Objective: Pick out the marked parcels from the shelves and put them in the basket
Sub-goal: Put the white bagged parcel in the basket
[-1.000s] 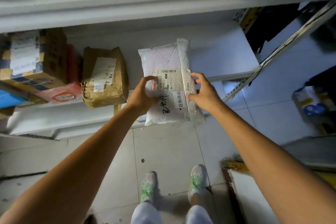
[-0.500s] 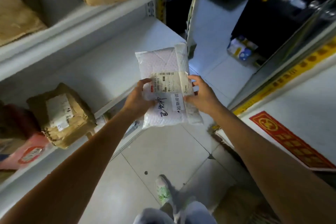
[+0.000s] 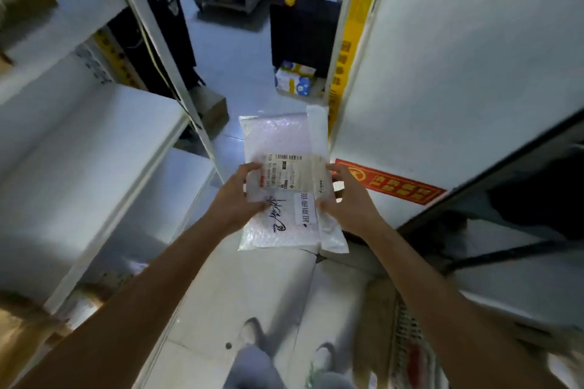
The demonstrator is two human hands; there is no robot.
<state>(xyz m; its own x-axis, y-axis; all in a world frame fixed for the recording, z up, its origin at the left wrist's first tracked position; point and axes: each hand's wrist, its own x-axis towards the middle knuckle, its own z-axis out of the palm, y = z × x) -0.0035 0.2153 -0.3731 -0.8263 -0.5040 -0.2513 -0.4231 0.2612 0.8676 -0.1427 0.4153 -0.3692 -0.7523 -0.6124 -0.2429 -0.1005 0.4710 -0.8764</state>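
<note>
We see the white shelf (image 3: 94,136) running along the left and the pale tiled floor (image 3: 240,278) of the aisle below. Above that floor, clear of the shelf, the white bubble-wrap parcel (image 3: 278,142) is held up between both hands, face toward us. Our left hand (image 3: 235,196) grips its left edge, thumb on the front. Our right hand (image 3: 347,199) grips the right edge, fingers curled round it. The printed shipping label (image 3: 290,172) lies between the two hands, and black handwriting (image 3: 278,218) sits just below it.
</note>
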